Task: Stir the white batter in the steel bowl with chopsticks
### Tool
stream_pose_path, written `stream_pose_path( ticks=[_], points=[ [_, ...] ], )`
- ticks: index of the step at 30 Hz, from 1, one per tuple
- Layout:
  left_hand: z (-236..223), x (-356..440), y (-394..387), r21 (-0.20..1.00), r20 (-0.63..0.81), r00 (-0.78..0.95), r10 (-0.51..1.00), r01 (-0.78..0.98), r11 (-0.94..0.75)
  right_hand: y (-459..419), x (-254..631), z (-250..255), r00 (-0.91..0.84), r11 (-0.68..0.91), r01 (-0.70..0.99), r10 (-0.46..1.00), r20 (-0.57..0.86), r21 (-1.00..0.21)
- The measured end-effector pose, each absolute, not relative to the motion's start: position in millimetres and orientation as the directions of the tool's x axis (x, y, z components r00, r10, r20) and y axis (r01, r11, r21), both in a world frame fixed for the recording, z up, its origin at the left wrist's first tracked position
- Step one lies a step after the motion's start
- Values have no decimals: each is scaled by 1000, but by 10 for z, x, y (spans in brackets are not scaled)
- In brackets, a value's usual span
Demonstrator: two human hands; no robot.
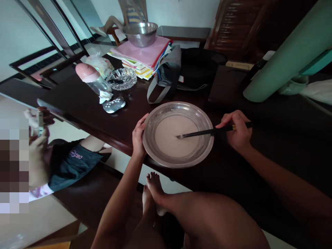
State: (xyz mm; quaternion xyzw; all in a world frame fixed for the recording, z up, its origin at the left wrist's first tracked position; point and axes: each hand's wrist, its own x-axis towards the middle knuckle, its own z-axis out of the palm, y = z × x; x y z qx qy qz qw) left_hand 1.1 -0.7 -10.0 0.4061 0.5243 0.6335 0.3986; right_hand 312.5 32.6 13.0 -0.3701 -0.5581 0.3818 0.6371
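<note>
A wide stainless steel bowl stands at the table's near edge and holds a pale, milky liquid. My left hand grips the bowl's left rim, its fingers curled against the outside wall. Dark chopsticks are closed in my right hand, just beyond the bowl's right side. They slant across the rim, and their tips, coated with whitish residue, touch the liquid near its middle. Whether one stick or a pair is in the hand is hard to tell.
Behind the bowl lie a grey bag, a glass ashtray and a patterned silvery object. Another metal bowl tops a pink folder. A green cylinder leans at right. Someone sits at left, holding a phone.
</note>
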Motion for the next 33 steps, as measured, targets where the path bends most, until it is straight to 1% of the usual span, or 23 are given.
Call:
stream_pose_path(
  ticks=[2,5,7,10,13,17,19,22,24,27,29,30,33],
  points=[
    [-92,15,-9,988,91,-358,929,-84,-129,309,3113,129,41,413,-89,911,411,-907],
    [-94,16,-7,986,63,-364,929,-121,-114,285,3110,121,-64,397,19,917,395,-918],
    [-100,14,-4,985,53,-362,931,-131,-108,288,3120,123,-53,422,81,906,419,-903],
    [-110,8,1,988,77,-357,931,-95,-119,299,3126,136,31,438,41,898,439,-898],
    [-119,2,5,989,85,-353,932,-87,-123,287,3111,140,8,412,-40,911,412,-910],
    [-120,5,5,985,69,-363,929,-121,-121,280,3113,133,-69,423,21,904,421,-906],
    [-116,8,3,986,65,-370,927,-118,-117,292,3125,136,-28,441,36,897,440,-897],
    [-115,10,-1,987,55,-368,928,-120,-106,300,3130,133,18,453,-34,892,452,-891],
    [-120,7,-2,988,64,-359,931,-110,-110,292,3123,121,-32,446,-54,894,448,-894],
    [-126,5,0,986,86,-356,930,-100,-130,285,3121,105,-111,446,26,891,440,-895],
    [-124,6,3,986,81,-364,928,-110,-129,294,3129,108,-74,456,68,889,452,-887],
    [-123,5,5,986,75,-368,927,-112,-124,301,3132,114,-35,458,63,889,457,-887],
    [-123,1,10,989,77,-362,929,-93,-118,309,3129,131,61,451,-15,891,449,-892]
  ],
)
